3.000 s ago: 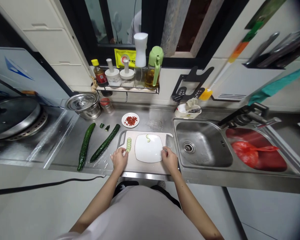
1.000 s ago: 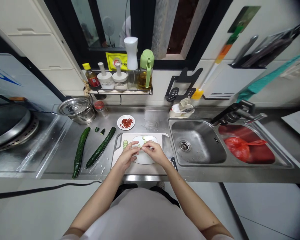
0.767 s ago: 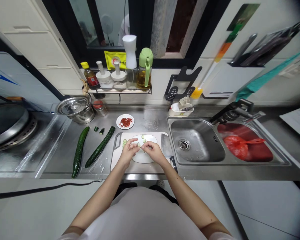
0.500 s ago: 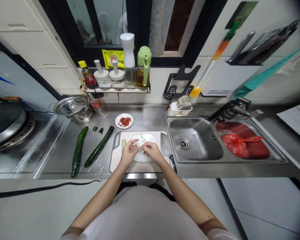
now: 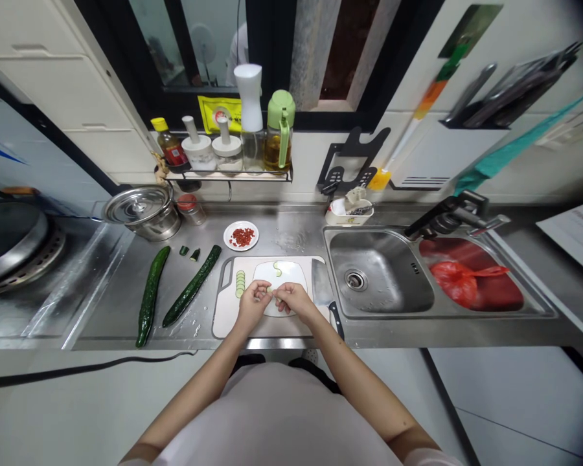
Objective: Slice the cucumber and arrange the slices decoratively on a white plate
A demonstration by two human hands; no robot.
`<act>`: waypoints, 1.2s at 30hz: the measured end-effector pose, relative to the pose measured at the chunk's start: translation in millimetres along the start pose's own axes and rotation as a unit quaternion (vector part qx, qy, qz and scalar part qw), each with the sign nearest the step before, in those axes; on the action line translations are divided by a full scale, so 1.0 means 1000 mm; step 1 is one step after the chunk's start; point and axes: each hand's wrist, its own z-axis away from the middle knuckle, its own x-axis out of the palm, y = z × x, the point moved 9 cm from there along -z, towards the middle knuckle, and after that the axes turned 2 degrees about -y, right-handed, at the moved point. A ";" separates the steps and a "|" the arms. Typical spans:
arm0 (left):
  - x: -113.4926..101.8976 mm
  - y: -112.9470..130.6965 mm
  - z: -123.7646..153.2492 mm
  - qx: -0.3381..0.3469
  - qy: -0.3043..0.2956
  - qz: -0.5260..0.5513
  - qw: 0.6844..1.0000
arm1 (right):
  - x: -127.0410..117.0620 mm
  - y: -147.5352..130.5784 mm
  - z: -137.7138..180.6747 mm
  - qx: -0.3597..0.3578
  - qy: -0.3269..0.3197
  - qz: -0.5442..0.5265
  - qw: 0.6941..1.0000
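Observation:
My left hand (image 5: 253,301) and my right hand (image 5: 294,299) meet over a white plate (image 5: 295,272), fingertips closed together on a small pale-green cucumber slice (image 5: 271,290), partly hidden by the fingers. Another curled slice or two (image 5: 277,268) rest near the plate's far edge. The plate sits on a white cutting board (image 5: 226,320) with a grey rim. Left of the plate, a row of overlapping cucumber slices (image 5: 240,283) lies on the board. A knife (image 5: 321,278) with a dark handle lies along the board's right side.
Two whole cucumbers (image 5: 153,294) and cut ends (image 5: 194,255) lie to the left. Behind the board is a small plate (image 5: 228,239) of red bits. A lidded pot (image 5: 160,222) stands back left; a double sink (image 5: 383,278) is right, with a red bag (image 5: 457,283).
Both hands have drawn slightly nearer to me, and the left fingers have curled in. More of the slice row and the plate's far part shows now.

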 end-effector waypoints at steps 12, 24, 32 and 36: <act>0.002 -0.015 -0.009 -0.003 0.003 -0.002 1.000 | -0.002 0.009 -0.014 0.002 -0.005 -0.005 1.000; 0.012 -0.027 -0.061 -0.007 -0.016 -0.128 0.992 | -0.044 -0.022 -0.061 -0.127 0.053 0.222 0.965; 0.019 -0.035 -0.093 -0.033 0.000 -0.232 0.972 | -0.052 -0.040 -0.081 -0.154 0.108 0.414 0.891; 0.024 -0.038 -0.100 -0.042 -0.007 -0.258 0.965 | -0.051 -0.039 -0.092 -0.135 0.106 0.475 0.863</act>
